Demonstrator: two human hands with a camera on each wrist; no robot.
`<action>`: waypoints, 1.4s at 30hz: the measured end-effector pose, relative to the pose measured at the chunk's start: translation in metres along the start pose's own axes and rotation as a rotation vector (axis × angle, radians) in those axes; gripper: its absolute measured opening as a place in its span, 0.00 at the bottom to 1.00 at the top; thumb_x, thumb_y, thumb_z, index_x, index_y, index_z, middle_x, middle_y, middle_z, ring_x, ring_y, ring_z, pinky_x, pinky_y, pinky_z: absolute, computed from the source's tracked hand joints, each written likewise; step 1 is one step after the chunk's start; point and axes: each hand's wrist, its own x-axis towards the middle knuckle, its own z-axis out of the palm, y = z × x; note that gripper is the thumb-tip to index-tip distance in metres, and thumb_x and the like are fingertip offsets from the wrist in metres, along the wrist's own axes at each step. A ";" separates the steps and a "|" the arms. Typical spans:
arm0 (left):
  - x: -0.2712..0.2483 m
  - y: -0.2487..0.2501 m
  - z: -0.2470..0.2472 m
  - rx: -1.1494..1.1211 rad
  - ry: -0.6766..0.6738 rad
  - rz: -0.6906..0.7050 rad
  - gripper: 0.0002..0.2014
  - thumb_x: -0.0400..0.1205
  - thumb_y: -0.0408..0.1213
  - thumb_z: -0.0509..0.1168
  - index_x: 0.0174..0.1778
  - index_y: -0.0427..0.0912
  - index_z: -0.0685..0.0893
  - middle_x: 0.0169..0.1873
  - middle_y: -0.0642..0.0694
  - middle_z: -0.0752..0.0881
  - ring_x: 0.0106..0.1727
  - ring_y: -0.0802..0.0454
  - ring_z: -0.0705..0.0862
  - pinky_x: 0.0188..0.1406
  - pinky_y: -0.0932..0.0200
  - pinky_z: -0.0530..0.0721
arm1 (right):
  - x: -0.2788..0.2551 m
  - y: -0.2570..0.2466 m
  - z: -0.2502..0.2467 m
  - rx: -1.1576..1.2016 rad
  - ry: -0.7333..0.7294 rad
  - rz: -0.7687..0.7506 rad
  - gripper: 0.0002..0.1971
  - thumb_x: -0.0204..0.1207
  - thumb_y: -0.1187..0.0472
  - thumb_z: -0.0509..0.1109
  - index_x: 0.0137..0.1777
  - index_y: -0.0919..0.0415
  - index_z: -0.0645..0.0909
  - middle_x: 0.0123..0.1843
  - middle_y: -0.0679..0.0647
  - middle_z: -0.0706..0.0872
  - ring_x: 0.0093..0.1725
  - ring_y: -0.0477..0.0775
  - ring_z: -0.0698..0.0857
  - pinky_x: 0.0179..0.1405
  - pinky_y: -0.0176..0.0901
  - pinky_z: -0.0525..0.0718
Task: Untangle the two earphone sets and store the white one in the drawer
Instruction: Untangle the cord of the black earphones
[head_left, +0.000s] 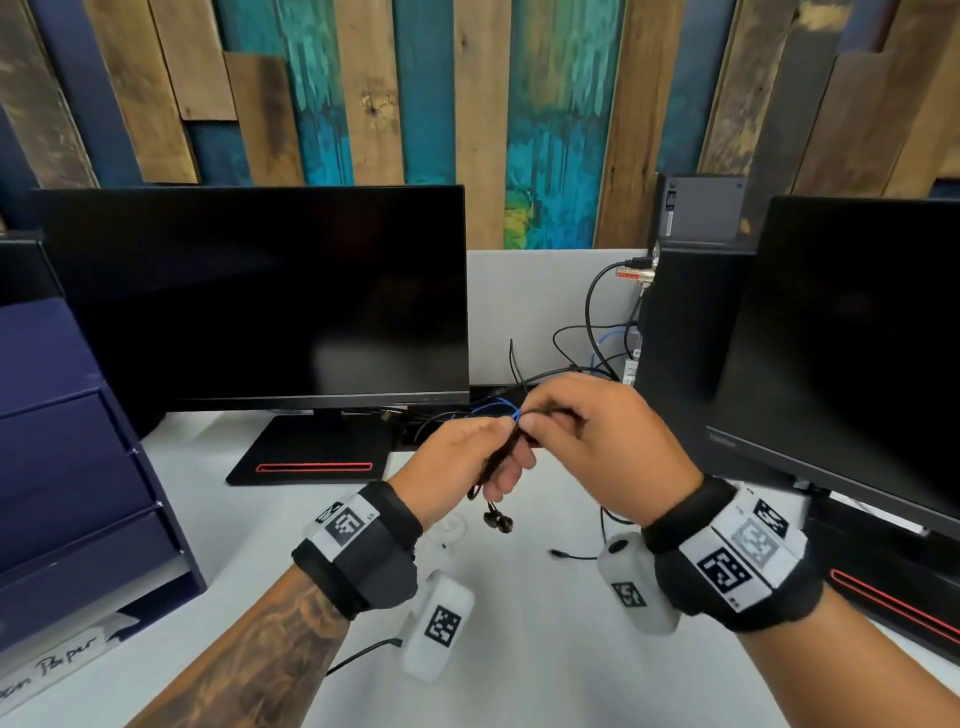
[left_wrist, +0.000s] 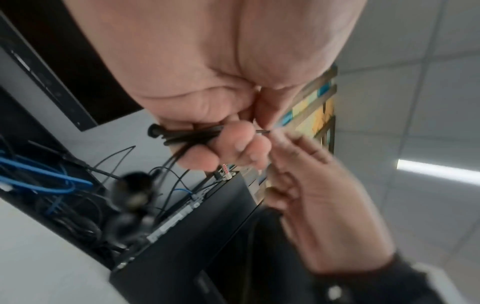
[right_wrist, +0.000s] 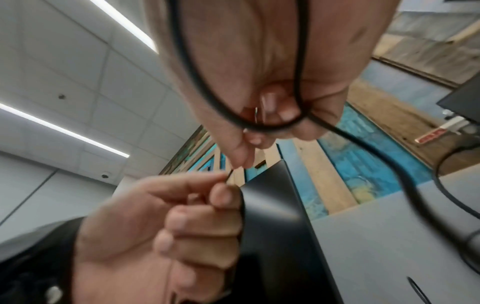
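In the head view both hands meet above the desk's middle. My left hand (head_left: 498, 441) grips a folded bundle of the black earphones (head_left: 496, 462), and their two buds (head_left: 497, 519) dangle below it. My right hand (head_left: 530, 422) pinches the thin black cable right beside the left fingertips. The left wrist view has the black earphone bundle (left_wrist: 192, 133) under my curled left fingers (left_wrist: 233, 144), with the right hand (left_wrist: 311, 205) alongside. A black cable loop (right_wrist: 259, 125) hangs across the right palm. The white earphones (head_left: 451, 530) lie on the desk under the left wrist, partly hidden.
A dark blue drawer unit (head_left: 78, 467) with its drawers closed stands at the left. Two black monitors (head_left: 260, 296) (head_left: 852, 353) stand behind and to the right. Loose black and blue cables (head_left: 597, 353) run behind the hands. A black plug end (head_left: 558, 553) lies on the white desk (head_left: 519, 649).
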 end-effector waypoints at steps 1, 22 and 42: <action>-0.001 0.004 0.000 -0.060 -0.004 -0.021 0.22 0.88 0.43 0.52 0.41 0.33 0.85 0.24 0.41 0.75 0.26 0.48 0.71 0.31 0.57 0.76 | 0.004 0.005 0.002 0.020 0.045 0.015 0.03 0.81 0.55 0.72 0.46 0.46 0.87 0.39 0.43 0.83 0.42 0.44 0.82 0.44 0.39 0.80; 0.012 0.000 -0.018 0.117 0.217 0.140 0.10 0.88 0.27 0.60 0.52 0.34 0.88 0.43 0.39 0.92 0.44 0.49 0.92 0.52 0.61 0.87 | -0.027 -0.014 0.049 0.008 -0.304 -0.070 0.11 0.87 0.48 0.61 0.43 0.49 0.75 0.32 0.44 0.77 0.34 0.47 0.76 0.39 0.53 0.80; 0.010 0.036 -0.003 -0.313 0.119 0.205 0.15 0.91 0.29 0.51 0.56 0.30 0.83 0.35 0.43 0.84 0.35 0.50 0.81 0.44 0.58 0.83 | -0.024 0.035 0.091 0.275 -0.368 0.352 0.14 0.89 0.51 0.62 0.55 0.54 0.88 0.36 0.50 0.85 0.29 0.38 0.78 0.37 0.40 0.81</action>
